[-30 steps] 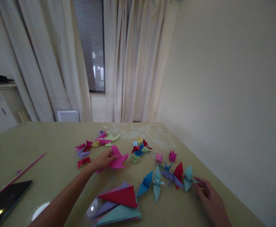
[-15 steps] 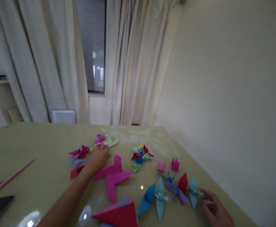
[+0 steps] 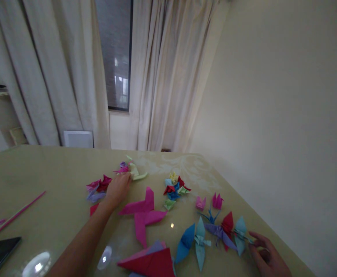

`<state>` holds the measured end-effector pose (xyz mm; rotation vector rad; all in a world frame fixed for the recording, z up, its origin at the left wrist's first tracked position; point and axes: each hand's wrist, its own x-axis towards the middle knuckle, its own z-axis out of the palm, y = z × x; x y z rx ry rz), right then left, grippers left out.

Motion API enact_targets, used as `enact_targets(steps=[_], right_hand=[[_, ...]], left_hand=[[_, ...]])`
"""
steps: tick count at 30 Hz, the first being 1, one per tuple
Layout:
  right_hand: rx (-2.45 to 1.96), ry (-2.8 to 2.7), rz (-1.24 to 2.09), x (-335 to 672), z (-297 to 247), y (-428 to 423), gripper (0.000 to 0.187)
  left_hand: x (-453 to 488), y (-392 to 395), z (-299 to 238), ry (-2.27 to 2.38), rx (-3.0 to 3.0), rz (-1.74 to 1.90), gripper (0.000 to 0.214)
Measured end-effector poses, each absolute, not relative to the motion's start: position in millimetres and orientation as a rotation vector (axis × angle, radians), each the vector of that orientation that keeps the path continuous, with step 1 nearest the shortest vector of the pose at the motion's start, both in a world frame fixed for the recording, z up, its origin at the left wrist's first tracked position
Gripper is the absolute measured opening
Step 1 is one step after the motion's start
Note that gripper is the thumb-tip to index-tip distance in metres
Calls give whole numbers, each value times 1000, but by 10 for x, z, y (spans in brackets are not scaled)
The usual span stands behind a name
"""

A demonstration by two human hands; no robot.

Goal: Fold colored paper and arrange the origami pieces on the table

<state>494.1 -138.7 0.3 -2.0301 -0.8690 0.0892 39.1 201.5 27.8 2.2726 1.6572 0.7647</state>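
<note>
My left hand (image 3: 119, 189) reaches to the far pile of folded paper, fingers curled down; whatever they hold is hidden behind the hand. Beside its fingertips are a pink folded piece (image 3: 123, 168) and a pale green one (image 3: 136, 172). At the right, my right hand (image 3: 268, 254) pinches the thin tip of a light blue paper crane (image 3: 240, 235) between thumb and forefinger. Touching that crane is a red crane (image 3: 227, 223), with a purple crane (image 3: 219, 232) overlapping it. A second light blue crane (image 3: 200, 244) and a blue one (image 3: 186, 242) lie further left.
A pink paper pinwheel shape (image 3: 143, 215) lies mid-table, with a red folded sheet (image 3: 152, 263) nearer me. Small colourful folded pieces (image 3: 174, 189) form a heap behind. Two pink tulip shapes (image 3: 217, 201) stand right. A dark tablet (image 3: 1, 250) and thin pink stick (image 3: 24, 209) lie left.
The view has shifted slightly, so the table things sit a little further right. My left hand's fingers, earlier spread over the pink piece, are now curled and mostly hidden. My right hand keeps its pinch.
</note>
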Motion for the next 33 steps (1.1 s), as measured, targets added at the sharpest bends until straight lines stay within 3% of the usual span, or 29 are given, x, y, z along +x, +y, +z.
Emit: enact_targets(steps=[4,9,14,19,28,33], right_hand=[[-2015,-853,63,4944,1,-1399,54],[-2009,-862,50,4979,-45,-1409,55],[-2029,-857,39,4996,-67,-1400,59],[-2018,-855,54,4964,-34,-1392,57],[-2016,-834,49,4980,-59,-1426,58],[-2054,-820,-110,4951,-5,-1511,55]], left_hand=[[319,2102,582,1622,2010,1074,17],[365,2040,895,1306,1737,1280,29],[346,1737,1139,983,1659,1080,49],[397,1592,1136,804,1873,640,44],[366,1790,864,1241,2169,299,7],[-267,1898,991,1591,2306,347,9]])
